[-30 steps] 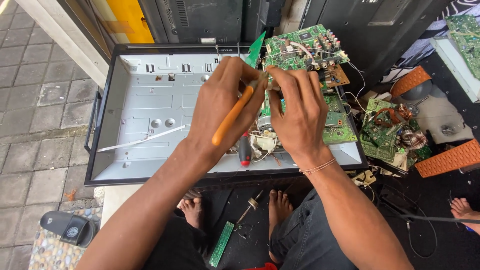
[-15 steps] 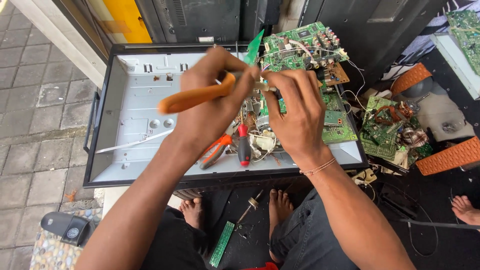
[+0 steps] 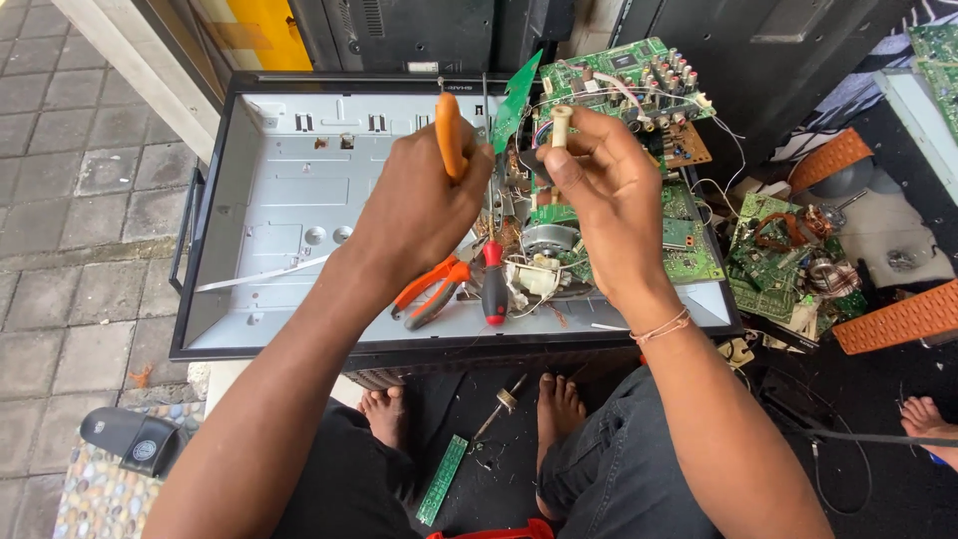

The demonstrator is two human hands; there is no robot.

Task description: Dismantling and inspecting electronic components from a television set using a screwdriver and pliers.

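Note:
My left hand (image 3: 419, 205) grips an orange-handled screwdriver (image 3: 450, 135) with the handle pointing away from me. My right hand (image 3: 607, 190) pinches a small cream spool-shaped part (image 3: 562, 124) between its fingertips, with thin wires trailing from it. Both hands hover over an opened flat-screen set (image 3: 289, 200) with a bare grey metal back pan. Below the hands lie orange-handled pliers (image 3: 431, 290), a red-and-black screwdriver (image 3: 495, 284) and a round metal part among loose wires (image 3: 544, 240).
Green circuit boards (image 3: 624, 75) stand at the back of the pan, with more boards and scrap (image 3: 773, 260) heaped to the right. A soldering iron (image 3: 502, 404) and a narrow green board strip (image 3: 442, 479) lie by my bare feet. A black sandal (image 3: 125, 434) sits left.
My left hand has swung the orange screwdriver handle from lying sideways to pointing away from me. My right hand has lifted the cream part higher. The pliers below are now uncovered.

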